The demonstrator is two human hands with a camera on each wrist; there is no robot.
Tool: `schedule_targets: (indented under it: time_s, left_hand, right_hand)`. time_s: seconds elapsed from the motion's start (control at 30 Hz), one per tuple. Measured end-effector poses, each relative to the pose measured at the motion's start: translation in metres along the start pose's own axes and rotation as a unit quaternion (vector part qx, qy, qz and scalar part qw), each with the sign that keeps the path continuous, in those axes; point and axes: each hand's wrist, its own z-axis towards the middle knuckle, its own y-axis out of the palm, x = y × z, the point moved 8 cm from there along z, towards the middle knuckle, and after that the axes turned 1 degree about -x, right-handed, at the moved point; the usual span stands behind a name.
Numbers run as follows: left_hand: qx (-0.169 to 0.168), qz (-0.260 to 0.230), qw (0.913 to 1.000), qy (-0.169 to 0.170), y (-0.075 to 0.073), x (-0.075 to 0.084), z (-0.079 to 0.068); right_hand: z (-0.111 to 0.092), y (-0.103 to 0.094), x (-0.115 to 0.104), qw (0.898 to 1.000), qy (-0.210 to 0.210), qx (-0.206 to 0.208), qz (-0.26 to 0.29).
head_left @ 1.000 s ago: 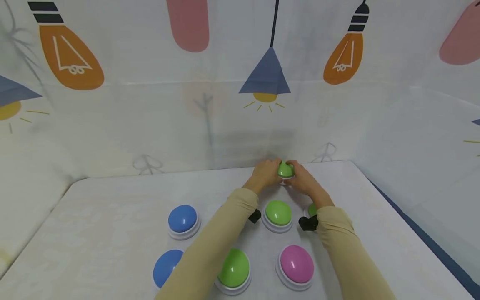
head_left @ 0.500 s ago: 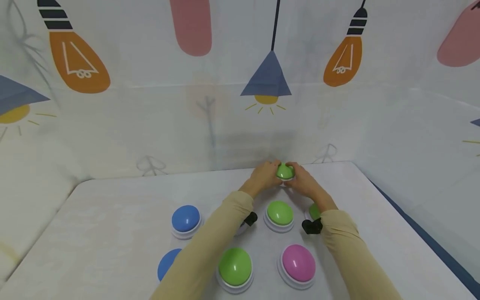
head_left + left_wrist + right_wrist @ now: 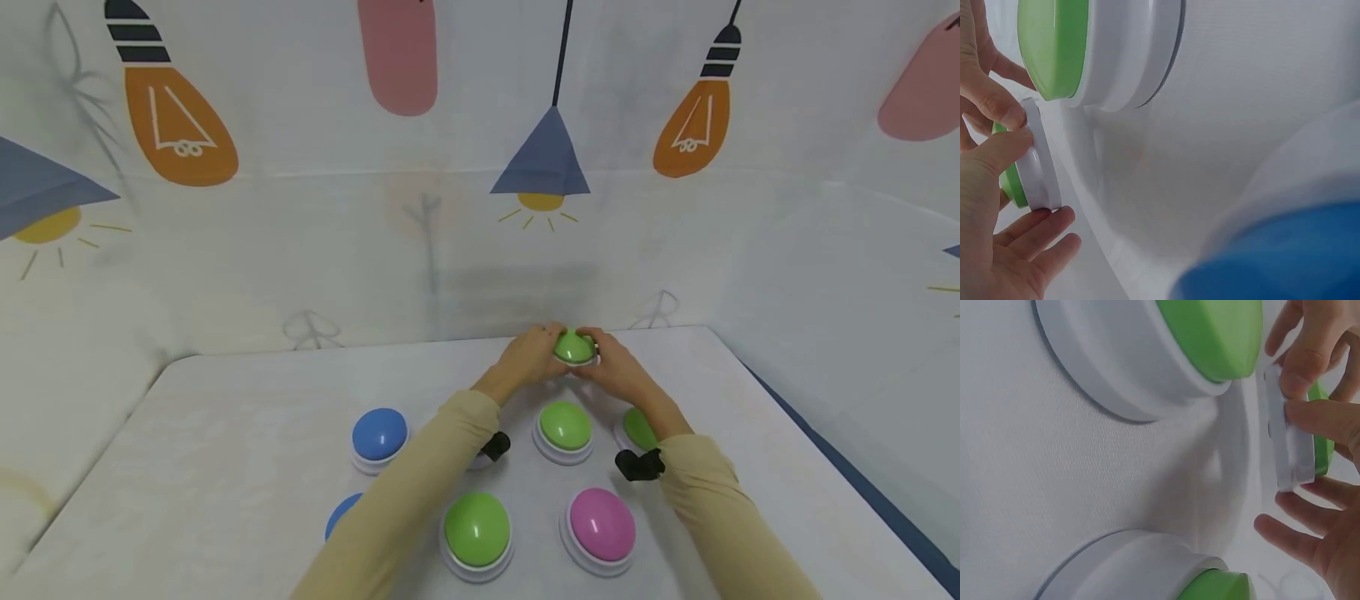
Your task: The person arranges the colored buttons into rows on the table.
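Near the far edge of the table, both hands hold one push button [image 3: 575,347] with a green dome and a white round base. My left hand [image 3: 529,358] grips its left side, and my right hand [image 3: 617,367] grips its right side. In the left wrist view, both thumbs press the rim of the white base [image 3: 1039,162], which looks raised and tilted off the tabletop. The right wrist view shows the underside edge of that base [image 3: 1285,434], with fingers around the green dome. Closest in front of the hands stands another green button [image 3: 566,426].
On the white table [image 3: 247,433] stand a blue button [image 3: 379,433], a green button [image 3: 477,529] and a pink button [image 3: 602,523]. My sleeves partly cover a second blue button [image 3: 342,512] and a green one [image 3: 640,427]. A white wall [image 3: 360,250] with printed lamps rises behind.
The head view has shifted, so the table and buttons lie slightly farther right. Both hands keep hold of the green button, which has come slightly nearer; its white base shows less below the dome.
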Motion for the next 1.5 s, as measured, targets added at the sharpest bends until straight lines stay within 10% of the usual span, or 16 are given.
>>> schedule_targets:
  time_s: [0.87,1.5]
  left_hand:
    - [0.071,-0.029,0.9966,0.03,-0.024,0.015,-0.051]
    - [0.06,-0.024,0.9978,0.013,-0.022,0.035,-0.075]
  right_hand:
    - [-0.049,-0.009,-0.031,0.998,-0.045,0.045,0.01]
    - [-0.084,-0.012,-0.039,0.996,-0.052,0.064,-0.014]
